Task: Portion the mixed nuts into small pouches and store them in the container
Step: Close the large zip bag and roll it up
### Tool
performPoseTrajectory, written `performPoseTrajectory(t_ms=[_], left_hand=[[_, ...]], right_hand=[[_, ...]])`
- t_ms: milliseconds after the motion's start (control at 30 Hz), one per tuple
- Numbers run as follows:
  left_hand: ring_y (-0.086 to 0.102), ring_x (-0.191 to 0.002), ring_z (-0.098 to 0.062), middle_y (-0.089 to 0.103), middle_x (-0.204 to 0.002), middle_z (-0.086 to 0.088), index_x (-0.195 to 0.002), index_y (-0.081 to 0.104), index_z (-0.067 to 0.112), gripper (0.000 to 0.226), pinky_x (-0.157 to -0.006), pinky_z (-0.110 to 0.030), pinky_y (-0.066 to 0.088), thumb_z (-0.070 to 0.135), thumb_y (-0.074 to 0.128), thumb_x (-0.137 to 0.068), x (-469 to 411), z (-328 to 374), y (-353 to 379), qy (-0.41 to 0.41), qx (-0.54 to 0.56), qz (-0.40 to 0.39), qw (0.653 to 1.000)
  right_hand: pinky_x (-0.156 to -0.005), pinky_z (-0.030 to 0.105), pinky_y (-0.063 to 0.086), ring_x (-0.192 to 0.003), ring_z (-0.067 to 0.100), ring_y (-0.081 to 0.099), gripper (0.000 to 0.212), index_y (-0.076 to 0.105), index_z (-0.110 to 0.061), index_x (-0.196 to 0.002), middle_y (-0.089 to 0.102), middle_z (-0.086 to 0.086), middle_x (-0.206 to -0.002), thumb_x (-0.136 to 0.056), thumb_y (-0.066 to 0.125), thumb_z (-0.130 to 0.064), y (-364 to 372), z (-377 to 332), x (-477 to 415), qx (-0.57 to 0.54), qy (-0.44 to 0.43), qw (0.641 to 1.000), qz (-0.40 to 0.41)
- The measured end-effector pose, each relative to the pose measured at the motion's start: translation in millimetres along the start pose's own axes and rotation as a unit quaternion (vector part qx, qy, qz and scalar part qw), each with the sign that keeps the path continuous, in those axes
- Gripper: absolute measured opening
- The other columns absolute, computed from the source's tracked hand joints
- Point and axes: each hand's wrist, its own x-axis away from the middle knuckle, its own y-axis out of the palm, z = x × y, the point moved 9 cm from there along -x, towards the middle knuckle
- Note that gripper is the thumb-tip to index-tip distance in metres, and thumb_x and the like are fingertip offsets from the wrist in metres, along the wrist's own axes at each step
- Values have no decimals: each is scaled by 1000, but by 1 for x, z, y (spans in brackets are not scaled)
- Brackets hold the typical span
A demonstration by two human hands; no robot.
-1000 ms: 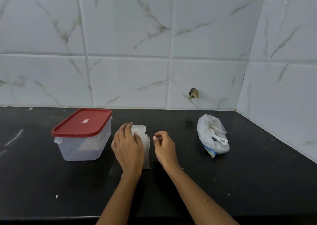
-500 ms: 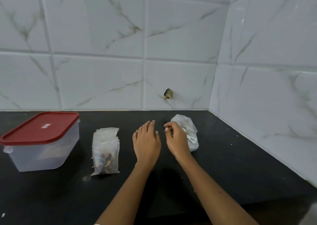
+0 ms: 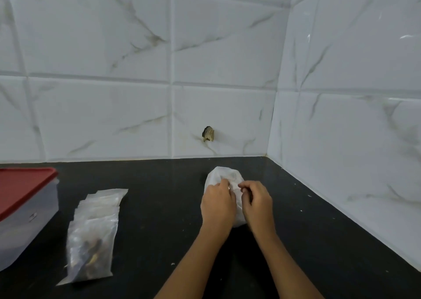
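White bag (image 3: 224, 177): thin, crumpled, cloudy plastic, standing bunched on the surface (image 3: 323, 241) towards the back right corner. Contents do not show through. Its lower front is hidden behind the hands.

Left hand (image 3: 217, 204): fingers curled, tips pinching the plastic near the bag's top. Right hand (image 3: 257, 201): fingers curled too, thumb and forefinger closed on the bag's upper front. What exactly lies between them is blurred. The two hands are side by side and nearly touching.

Pouches (image 3: 94, 235): a fanned stack of small clear ones, lying flat, well left of the bag. The nearest one shows a dark clump of nuts in its lower half.

Container (image 3: 27, 228): translucent tub with red lid (image 3: 22, 189) on, at the far left and cut by the frame edge, just beside the stack.

Surface: black, glossy, flecked with pale crumbs. Walls are white marbled tile and meet in a corner on the right. One tile has a chipped hole (image 3: 208, 134) behind the bag.

Since half a second ago, the left hand, then flat with straight fingers and short of the bag, has joined the right on it. The view has swung right, pushing the container partly out. A second ago both hands were at the pouches.
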Motion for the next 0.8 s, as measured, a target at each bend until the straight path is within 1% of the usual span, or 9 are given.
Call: performPoseTrajectory(t_ms=[67, 167, 267, 400, 533, 633, 700, 733, 800], left_hand=[[54, -82, -14, 65, -97, -5, -115, 54, 12, 28, -62, -25, 37, 23, 36, -97, 1, -7, 5, -18, -46, -7, 999], [58, -94, -18, 65, -99, -5, -114, 55, 13, 29, -65, -26, 36, 28, 37, -97, 3, -15, 15, -31, -96, -29, 995], [57, -97, -19, 64, -103, -6, -119, 52, 15, 31, -68, -26, 35, 30, 37, -97, 3, -17, 18, -35, -100, -36, 994], [54, -102, -19, 62, -108, -7, -129, 45, 18, 34, -75, -25, 35, 27, 38, -97, 4, -12, 20, -20, -95, -31, 995], [47, -112, -15, 62, -116, 2, -142, 30, 24, 46, -86, -24, 31, 28, 36, -97, 6, -3, 17, 26, -106, 1, 994], [44, -114, -16, 62, -116, 2, -143, 31, 24, 46, -88, -25, 30, 27, 36, -97, 8, 6, 9, 39, -101, 33, 994], [47, -110, -18, 66, -107, 0, -135, 44, 21, 40, -85, -27, 31, 27, 41, -96, 9, 13, 2, 50, -90, 70, 992], [52, -104, -19, 69, -98, 1, -126, 54, 21, 35, -80, -29, 31, 27, 51, -92, 11, 19, -3, 67, -79, 93, 990], [62, -78, -16, 68, -67, 8, -91, 71, 24, 26, -66, -28, 32, 26, 80, -66, 16, 36, -8, 129, -67, 148, 978]], right_hand=[[-71, 4, 35, -91, 15, 50, 15, 68, -5, -95, 66, 5, -97, -86, 56, -1, 11, 2, -3, 28, -9, 998, -49], [-75, 13, 28, -97, 18, 48, 18, 67, -9, -103, 66, 5, -104, -87, 59, -13, 31, 13, -2, 76, 2, 988, -133], [-72, 13, 23, -97, 17, 45, 23, 67, -12, -108, 66, 4, -107, -87, 58, -13, 36, 19, -1, 106, 21, 982, -156], [-73, 13, 25, -106, 21, 44, 27, 66, -14, -112, 67, 4, -108, -89, 52, -10, 39, 26, 0, 138, 52, 975, -165], [-75, 12, 32, -103, 20, 51, 26, 68, -10, -107, 68, 4, -106, -88, 53, -2, 27, 25, 0, 42, 87, 987, -129], [-72, 7, 43, -92, 11, 57, 24, 67, -10, -107, 66, 2, -100, -88, 56, -1, 18, 29, 3, -78, 164, 977, -113], [-71, 8, 45, -87, 8, 57, 25, 66, -11, -108, 63, -1, -95, -88, 56, -1, 13, 31, 6, -134, 203, 964, -105], [-73, 11, 46, -88, 8, 58, 25, 66, -12, -108, 63, -2, -94, -88, 56, -1, 10, 32, 7, -151, 213, 960, -97], [-78, 20, 51, -88, 11, 60, 24, 66, -14, -105, 65, 0, -94, -89, 54, -1, 2, 36, 9, -181, 231, 953, -78]])
